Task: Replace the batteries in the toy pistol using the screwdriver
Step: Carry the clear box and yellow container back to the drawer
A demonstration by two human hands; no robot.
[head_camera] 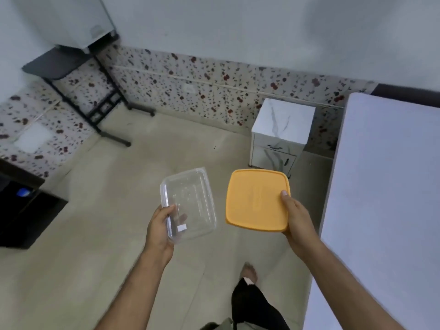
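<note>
Fingers of the left hand curl under the near left edge of a clear plastic container, thumb lying over its rim, and some fingertips show dimly through the transparent base. A small white label sits on the container near that grip. Fingers of the right hand are hidden beneath a yellow-orange square lid, with the thumb pressed on top near its right edge, so the hand pinches the lid from its near right corner. Both items are held in the air over the floor, side by side and apart, the container on the left and the lid on the right. Neither a toy pistol nor a screwdriver can be made out anywhere in the view; the clear container looks to hold nothing I can identify.

Below the arms, a bare foot and a dark trouser leg stand on the pale beige floor. At the right edge runs a bed with a light lavender sheet. Beyond the lid, a small white marble-patterned cabinet stands against the speckled lower wall. On the left sits a black box-like object, and farther back a black folding stand carries a white appliance in the corner
</note>
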